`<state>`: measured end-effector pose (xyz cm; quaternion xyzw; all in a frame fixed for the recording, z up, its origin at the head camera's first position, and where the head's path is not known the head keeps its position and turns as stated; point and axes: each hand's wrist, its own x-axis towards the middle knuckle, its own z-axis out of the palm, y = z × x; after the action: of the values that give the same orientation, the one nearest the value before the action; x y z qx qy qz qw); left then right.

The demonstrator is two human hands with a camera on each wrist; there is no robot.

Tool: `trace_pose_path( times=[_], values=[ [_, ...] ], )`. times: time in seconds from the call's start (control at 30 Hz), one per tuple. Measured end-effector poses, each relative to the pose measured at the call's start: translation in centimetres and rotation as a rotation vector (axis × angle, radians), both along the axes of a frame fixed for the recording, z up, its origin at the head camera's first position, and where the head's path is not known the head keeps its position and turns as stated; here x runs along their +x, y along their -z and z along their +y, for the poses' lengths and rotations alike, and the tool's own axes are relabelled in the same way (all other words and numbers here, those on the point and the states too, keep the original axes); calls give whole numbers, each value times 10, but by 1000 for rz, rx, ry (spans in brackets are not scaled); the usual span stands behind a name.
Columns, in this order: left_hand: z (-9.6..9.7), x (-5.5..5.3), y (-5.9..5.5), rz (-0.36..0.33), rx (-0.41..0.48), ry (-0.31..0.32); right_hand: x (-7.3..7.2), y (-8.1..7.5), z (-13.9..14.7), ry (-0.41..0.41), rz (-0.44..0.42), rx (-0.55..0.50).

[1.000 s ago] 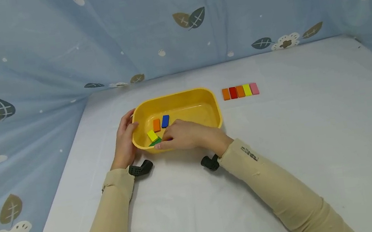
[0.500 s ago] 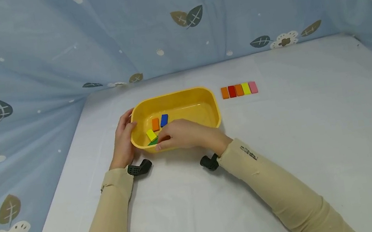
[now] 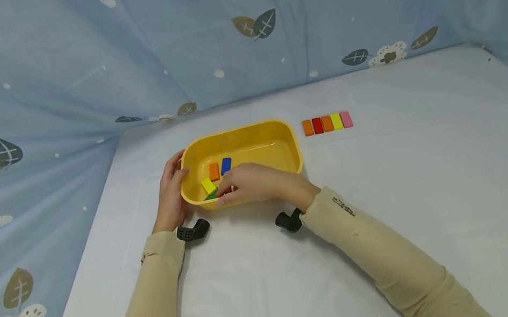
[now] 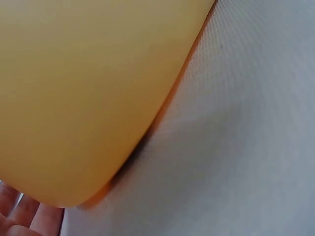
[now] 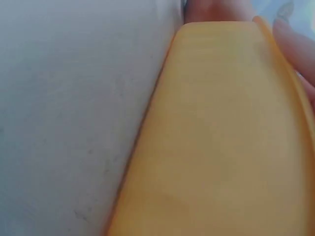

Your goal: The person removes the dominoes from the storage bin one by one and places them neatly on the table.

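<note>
A yellow plastic tub (image 3: pixel 260 135) stands on the white-covered table. My left hand (image 3: pixel 172 194) holds its left end, thumb at the rim and fingers along the outer wall. My right hand (image 3: pixel 257 182) reaches over the near rim, its thumb and fingers bent down into the tub. Whether they pinch a block is hidden. Left of these fingers lie an orange block (image 3: pixel 214 171), a blue block (image 3: pixel 226 165), a yellow block (image 3: pixel 209 186) and a partly covered green block (image 3: pixel 211 196). Both wrist views mostly show the tub's outer wall (image 4: pixel 83 98).
Right of the tub, several flat blocks stand side by side in a row: orange (image 3: pixel 308 127), red (image 3: pixel 317 125), orange, yellow (image 3: pixel 337 121) and pink (image 3: pixel 346 119). A blue patterned curtain (image 3: pixel 198 36) hangs behind and at the left. Black wrist devices (image 3: pixel 193 230) sit near both cuffs.
My right hand's fingers shift slightly inside the tub near the green block; a blue patch beneath them a second ago is now out of sight. The left hand keeps its place.
</note>
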<state>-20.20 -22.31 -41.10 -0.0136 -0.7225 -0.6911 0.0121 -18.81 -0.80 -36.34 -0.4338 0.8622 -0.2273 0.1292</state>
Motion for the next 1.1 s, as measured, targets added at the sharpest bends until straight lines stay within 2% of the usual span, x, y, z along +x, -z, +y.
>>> trace_pose_path(
  times=[0.1, 0.27, 0.7, 0.87, 1.1],
  values=[
    [1, 0, 0, -11, -14, 2, 3, -4, 4, 9, 21, 30],
    [3, -3, -1, 9, -25, 11, 2, -15, 14, 37, 33, 35],
    [2, -2, 1, 1, -8, -9, -9, -24, 33, 126, -77, 50],
    [1, -1, 1, 2, -16, -10, -18, -28, 43, 191, -148, -45],
    [0, -2, 1, -6, -26, -22, -31, -33, 71, 346, -132, -285]
  ],
)
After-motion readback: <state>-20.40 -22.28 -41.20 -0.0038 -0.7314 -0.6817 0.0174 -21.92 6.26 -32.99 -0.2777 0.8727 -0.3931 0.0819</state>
